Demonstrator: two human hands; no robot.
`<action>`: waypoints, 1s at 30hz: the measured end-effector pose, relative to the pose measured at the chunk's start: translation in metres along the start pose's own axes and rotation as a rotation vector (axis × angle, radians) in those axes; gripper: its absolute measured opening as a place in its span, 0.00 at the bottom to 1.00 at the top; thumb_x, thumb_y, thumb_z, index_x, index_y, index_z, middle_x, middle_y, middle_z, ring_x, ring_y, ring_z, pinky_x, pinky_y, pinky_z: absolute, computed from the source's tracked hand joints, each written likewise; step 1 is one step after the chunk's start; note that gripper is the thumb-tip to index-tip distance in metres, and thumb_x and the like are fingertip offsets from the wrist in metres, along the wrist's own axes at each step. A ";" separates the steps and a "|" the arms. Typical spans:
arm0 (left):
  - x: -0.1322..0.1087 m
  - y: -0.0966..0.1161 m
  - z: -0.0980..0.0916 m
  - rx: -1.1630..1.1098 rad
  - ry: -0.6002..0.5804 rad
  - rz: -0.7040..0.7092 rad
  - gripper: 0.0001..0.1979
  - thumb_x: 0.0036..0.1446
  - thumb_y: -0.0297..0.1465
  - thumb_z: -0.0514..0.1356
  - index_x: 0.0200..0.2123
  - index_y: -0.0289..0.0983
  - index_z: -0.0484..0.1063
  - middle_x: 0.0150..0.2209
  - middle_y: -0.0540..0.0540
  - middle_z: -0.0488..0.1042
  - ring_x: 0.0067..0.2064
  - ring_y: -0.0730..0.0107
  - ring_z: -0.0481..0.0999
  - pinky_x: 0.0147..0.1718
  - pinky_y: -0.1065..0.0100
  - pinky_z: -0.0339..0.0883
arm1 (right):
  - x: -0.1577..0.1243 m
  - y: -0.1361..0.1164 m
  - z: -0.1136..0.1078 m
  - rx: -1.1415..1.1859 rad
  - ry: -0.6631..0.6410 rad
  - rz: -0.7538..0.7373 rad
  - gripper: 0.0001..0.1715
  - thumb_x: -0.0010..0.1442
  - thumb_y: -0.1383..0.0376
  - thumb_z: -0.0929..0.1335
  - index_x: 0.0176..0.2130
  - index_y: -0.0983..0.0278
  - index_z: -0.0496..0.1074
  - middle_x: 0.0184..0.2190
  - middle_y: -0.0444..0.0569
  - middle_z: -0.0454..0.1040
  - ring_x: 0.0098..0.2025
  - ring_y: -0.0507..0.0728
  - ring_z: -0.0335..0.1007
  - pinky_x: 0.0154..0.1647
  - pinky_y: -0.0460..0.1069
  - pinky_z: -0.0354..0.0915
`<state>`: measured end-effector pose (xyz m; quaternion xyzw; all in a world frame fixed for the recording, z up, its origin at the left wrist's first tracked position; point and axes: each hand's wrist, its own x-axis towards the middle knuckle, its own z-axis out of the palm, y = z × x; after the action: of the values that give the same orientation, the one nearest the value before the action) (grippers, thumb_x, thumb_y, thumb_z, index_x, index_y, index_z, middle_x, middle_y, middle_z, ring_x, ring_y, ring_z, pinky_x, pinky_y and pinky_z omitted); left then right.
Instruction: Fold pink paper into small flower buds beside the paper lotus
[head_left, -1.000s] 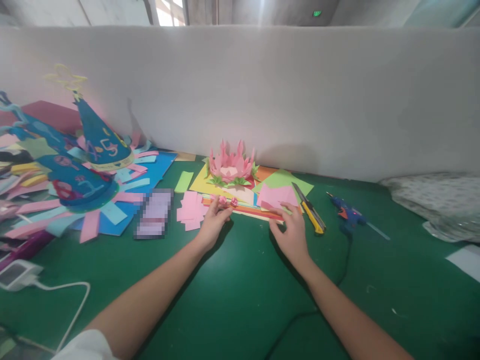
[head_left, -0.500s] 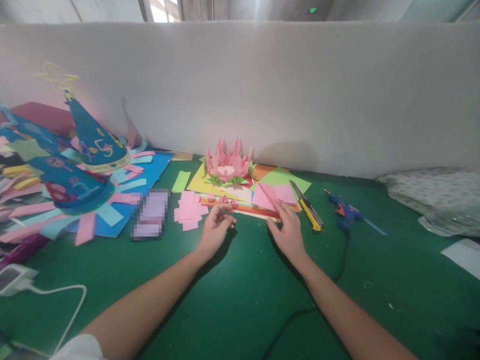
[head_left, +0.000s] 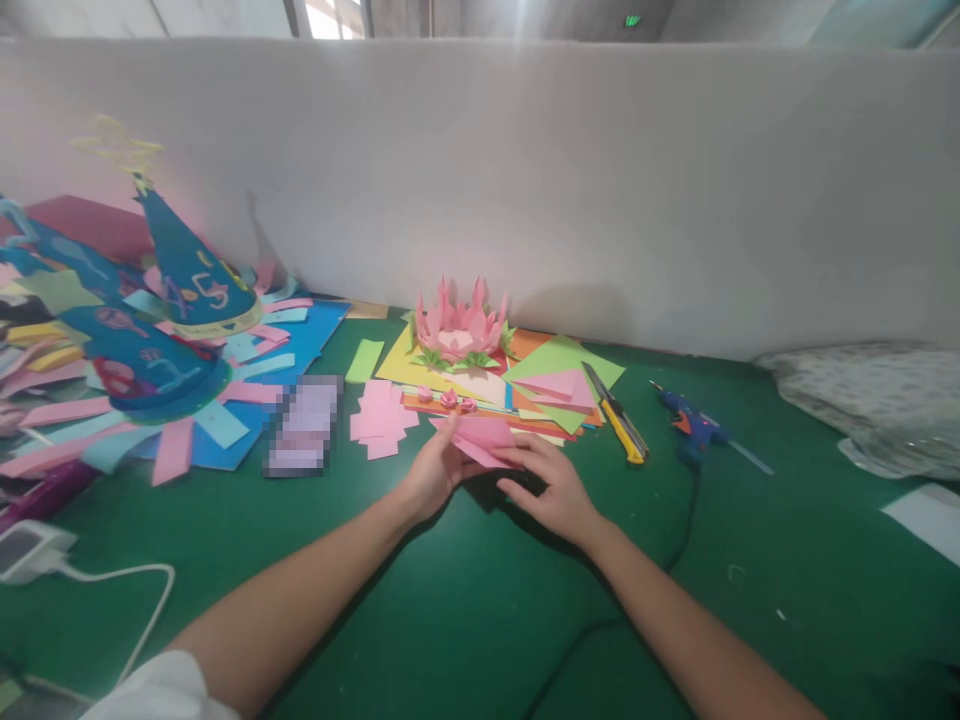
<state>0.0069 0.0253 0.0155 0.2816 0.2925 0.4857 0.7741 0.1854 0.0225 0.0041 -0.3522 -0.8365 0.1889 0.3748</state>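
Note:
A pink sheet of paper [head_left: 484, 438], which looks folded, is raised just above the green table [head_left: 450, 600]. My left hand [head_left: 435, 472] is closed on its left part, thumb on top and fingers underneath. At the sheet's right corner, the stretched fingers of my right hand [head_left: 553, 490] touch the paper, while the thumb stays apart below. Just beyond the sheet lie small pink folded paper pieces [head_left: 448, 399]. More pink paper [head_left: 566, 386] rests on coloured sheets to the right, and small pink paper slips [head_left: 381, 415] are spread on the left.
A pink paper lotus [head_left: 461, 325] stands behind the hands. On the right are a yellow utility knife [head_left: 621, 425] and a blue glue gun [head_left: 694, 428] with its cord. A blurred-out phone [head_left: 304, 425] and blue paper cone hats [head_left: 199, 265] occupy the left. A white partition [head_left: 600, 180] closes the back.
My right hand has moved left from the pink paper pile to beside my left hand. One pink sheet has come off the pile, and my left hand has closed on it.

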 end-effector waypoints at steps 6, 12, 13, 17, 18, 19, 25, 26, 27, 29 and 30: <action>0.006 -0.008 -0.007 0.047 0.121 -0.002 0.15 0.42 0.23 0.63 0.38 0.31 0.71 0.34 0.43 0.76 0.35 0.68 0.75 0.40 0.65 0.67 | 0.005 0.003 -0.003 0.047 0.063 0.128 0.17 0.63 0.65 0.58 0.44 0.60 0.73 0.38 0.51 0.71 0.41 0.57 0.67 0.41 0.52 0.64; 0.007 -0.002 -0.010 0.081 0.164 0.037 0.18 0.41 0.21 0.60 0.39 0.35 0.68 0.33 0.48 0.75 0.33 0.72 0.73 0.35 0.69 0.66 | 0.007 0.002 -0.006 0.069 0.023 0.076 0.20 0.61 0.65 0.57 0.43 0.60 0.74 0.38 0.51 0.70 0.41 0.58 0.67 0.41 0.53 0.64; 0.006 -0.001 -0.010 0.089 0.165 0.045 0.18 0.42 0.21 0.60 0.40 0.35 0.67 0.34 0.48 0.74 0.33 0.71 0.73 0.34 0.69 0.66 | 0.008 0.002 -0.006 0.079 0.024 0.083 0.20 0.61 0.64 0.56 0.42 0.61 0.74 0.38 0.51 0.71 0.41 0.58 0.67 0.42 0.53 0.64; 0.007 -0.002 -0.010 0.124 0.131 0.069 0.20 0.45 0.28 0.62 0.43 0.36 0.64 0.38 0.44 0.74 0.36 0.67 0.74 0.35 0.66 0.66 | 0.008 0.004 -0.003 0.084 0.054 0.168 0.18 0.62 0.64 0.58 0.39 0.61 0.75 0.35 0.50 0.74 0.39 0.57 0.70 0.40 0.52 0.65; 0.008 -0.003 -0.011 0.134 0.125 0.085 0.20 0.45 0.30 0.63 0.43 0.35 0.63 0.39 0.44 0.74 0.37 0.67 0.74 0.36 0.65 0.66 | 0.007 0.005 -0.002 0.089 0.050 0.187 0.17 0.61 0.65 0.59 0.39 0.61 0.75 0.35 0.50 0.74 0.39 0.57 0.70 0.40 0.52 0.65; 0.008 -0.004 -0.012 0.146 0.127 0.109 0.20 0.46 0.31 0.63 0.43 0.35 0.62 0.39 0.44 0.74 0.37 0.67 0.74 0.37 0.65 0.66 | 0.007 0.006 -0.001 0.102 0.041 0.203 0.15 0.60 0.65 0.60 0.39 0.61 0.75 0.34 0.49 0.75 0.39 0.57 0.71 0.41 0.52 0.66; 0.009 -0.002 -0.016 0.298 0.221 0.246 0.26 0.48 0.35 0.62 0.49 0.39 0.56 0.30 0.50 0.72 0.27 0.74 0.72 0.29 0.70 0.65 | 0.004 0.002 -0.001 0.222 -0.071 0.183 0.14 0.57 0.68 0.63 0.43 0.63 0.72 0.39 0.50 0.76 0.40 0.55 0.72 0.41 0.50 0.67; 0.009 -0.002 -0.016 0.330 0.227 0.257 0.28 0.48 0.35 0.62 0.50 0.39 0.55 0.27 0.52 0.71 0.25 0.75 0.71 0.27 0.71 0.64 | 0.004 0.000 -0.002 0.232 -0.100 0.168 0.14 0.57 0.69 0.63 0.43 0.63 0.72 0.39 0.50 0.76 0.39 0.54 0.72 0.40 0.49 0.67; 0.009 -0.002 -0.016 0.352 0.233 0.275 0.29 0.48 0.35 0.63 0.50 0.40 0.54 0.25 0.53 0.70 0.24 0.75 0.70 0.26 0.71 0.64 | 0.003 -0.002 -0.003 0.238 -0.124 0.154 0.14 0.57 0.70 0.63 0.43 0.63 0.72 0.39 0.50 0.76 0.38 0.54 0.72 0.39 0.49 0.68; 0.010 -0.002 -0.017 0.371 0.241 0.325 0.29 0.47 0.34 0.63 0.50 0.41 0.53 0.27 0.53 0.70 0.26 0.74 0.71 0.27 0.71 0.65 | 0.001 -0.004 -0.004 0.244 -0.160 0.124 0.15 0.56 0.71 0.62 0.43 0.63 0.72 0.38 0.50 0.76 0.38 0.54 0.72 0.40 0.49 0.67; 0.011 -0.003 -0.018 0.381 0.247 0.359 0.27 0.47 0.34 0.63 0.48 0.42 0.54 0.29 0.53 0.71 0.28 0.74 0.72 0.30 0.70 0.66 | 0.001 -0.004 -0.005 0.243 -0.174 0.106 0.17 0.55 0.73 0.62 0.43 0.62 0.72 0.38 0.49 0.76 0.38 0.54 0.72 0.40 0.50 0.67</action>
<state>-0.0005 0.0366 -0.0002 0.4079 0.4158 0.5820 0.5674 0.1867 0.0208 0.0098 -0.3304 -0.8170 0.3381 0.3301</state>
